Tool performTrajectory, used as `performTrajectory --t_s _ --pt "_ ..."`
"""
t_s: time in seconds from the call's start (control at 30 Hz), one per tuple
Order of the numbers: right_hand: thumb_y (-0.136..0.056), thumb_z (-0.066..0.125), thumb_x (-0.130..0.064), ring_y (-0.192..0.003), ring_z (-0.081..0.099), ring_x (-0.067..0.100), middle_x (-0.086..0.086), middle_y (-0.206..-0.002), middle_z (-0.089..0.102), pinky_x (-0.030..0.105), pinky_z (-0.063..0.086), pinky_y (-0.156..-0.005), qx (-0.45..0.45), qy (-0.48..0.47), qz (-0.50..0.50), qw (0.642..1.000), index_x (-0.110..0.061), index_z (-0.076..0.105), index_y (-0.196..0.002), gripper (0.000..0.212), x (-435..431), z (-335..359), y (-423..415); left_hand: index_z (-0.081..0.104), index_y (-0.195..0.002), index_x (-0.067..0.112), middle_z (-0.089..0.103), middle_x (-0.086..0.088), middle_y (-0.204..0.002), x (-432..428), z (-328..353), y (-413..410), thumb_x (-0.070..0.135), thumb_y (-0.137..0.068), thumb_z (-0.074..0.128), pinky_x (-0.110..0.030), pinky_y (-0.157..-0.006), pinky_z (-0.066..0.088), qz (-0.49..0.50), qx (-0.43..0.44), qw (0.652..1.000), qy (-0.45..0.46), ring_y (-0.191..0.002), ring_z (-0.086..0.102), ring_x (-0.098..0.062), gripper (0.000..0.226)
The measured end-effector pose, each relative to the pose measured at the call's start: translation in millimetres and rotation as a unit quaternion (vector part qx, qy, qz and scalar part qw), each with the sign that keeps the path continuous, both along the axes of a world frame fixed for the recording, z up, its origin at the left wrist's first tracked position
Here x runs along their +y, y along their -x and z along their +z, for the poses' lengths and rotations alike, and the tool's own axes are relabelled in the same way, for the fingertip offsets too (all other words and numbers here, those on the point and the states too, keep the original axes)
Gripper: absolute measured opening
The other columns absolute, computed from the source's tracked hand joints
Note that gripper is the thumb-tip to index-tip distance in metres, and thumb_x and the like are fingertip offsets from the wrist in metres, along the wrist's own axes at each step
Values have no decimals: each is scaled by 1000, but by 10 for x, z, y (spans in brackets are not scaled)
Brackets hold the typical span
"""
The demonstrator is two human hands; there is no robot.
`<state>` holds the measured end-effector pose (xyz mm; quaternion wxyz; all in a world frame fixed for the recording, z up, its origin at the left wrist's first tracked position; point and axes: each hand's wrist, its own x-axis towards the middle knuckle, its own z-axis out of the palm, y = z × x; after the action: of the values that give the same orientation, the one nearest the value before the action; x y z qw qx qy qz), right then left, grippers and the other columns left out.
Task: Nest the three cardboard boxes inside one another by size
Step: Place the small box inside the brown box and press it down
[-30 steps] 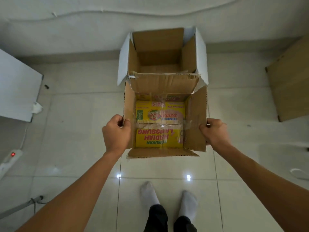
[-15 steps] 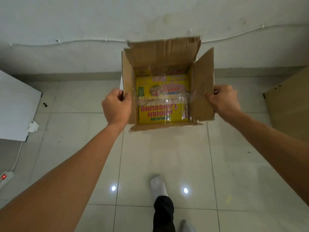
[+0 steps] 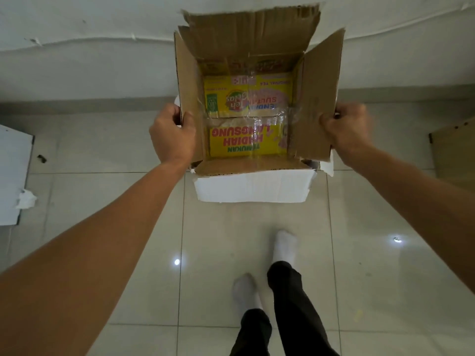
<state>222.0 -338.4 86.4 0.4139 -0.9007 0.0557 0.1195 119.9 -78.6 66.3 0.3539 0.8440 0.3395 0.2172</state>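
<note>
I hold a brown cardboard box (image 3: 314, 104) with open flaps and a yellow printed bottom in the air. My left hand (image 3: 172, 134) grips its left wall and my right hand (image 3: 345, 129) grips its right flap. Right under it sits a larger box with white outer flaps (image 3: 252, 187), mostly hidden; only its near flap and corners show. The brown box is over the white box's opening; how deep it sits inside I cannot tell. A third box is not visible.
A white wall (image 3: 90, 60) stands just behind the boxes. A white board (image 3: 12, 176) leans at the left with crumpled paper (image 3: 25, 199) by it. A brown panel (image 3: 455, 150) stands at the right. My socked feet (image 3: 284, 245) are on the tiled floor.
I stepped forward carrying the brown box. It went from in front of the white-flapped box to directly over it, and the white box is now mostly hidden under it.
</note>
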Motion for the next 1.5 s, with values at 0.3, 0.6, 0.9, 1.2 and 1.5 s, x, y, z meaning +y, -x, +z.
performTrajectory --t_s 0.3,0.6,0.9,1.2,1.5 --pt "-88 58 -19 -81 69 32 16 -93 71 41 59 -74 32 11 38 999 -4 70 -96 22 31 -919 -404 44 -67 11 39 12 -55 198 -844 -311 13 -84 60 -4 -45 26 -18 42 999 -2 -49 37 -4 24" --pt "-89 57 -17 -84 68 37 22 -96 71 51 58 -74 96 58 46 993 4 68 -96 25 140 -1449 -525 47 -71 12 41 12 -57 118 -1408 -505 15 -87 58 -12 -45 27 -22 124 992 16 -51 40 -6 20" --pt "-90 59 -22 -93 66 35 15 -109 69 51 57 -79 154 58 33 986 -6 66 -107 24 223 -1660 -647 52 -77 14 49 7 -62 155 -1667 -543 18 -88 56 -13 -46 27 -7 157 987 22 -52 43 -5 12" --pt "-88 62 -29 -92 62 24 10 -113 66 34 54 -79 186 99 45 977 -14 55 -123 38 219 -1874 -643 48 -122 6 60 -15 -114 125 -1732 -452 18 -84 60 -42 -82 52 -14 208 977 45 -101 59 -31 42" --pt "-87 58 -15 -81 55 19 11 -107 66 25 43 -66 153 109 70 980 -12 53 -123 36 208 -1870 -645 55 -119 8 58 -12 -116 27 -1712 -378 15 -84 61 -34 -80 46 -39 217 975 30 -103 56 -28 36"
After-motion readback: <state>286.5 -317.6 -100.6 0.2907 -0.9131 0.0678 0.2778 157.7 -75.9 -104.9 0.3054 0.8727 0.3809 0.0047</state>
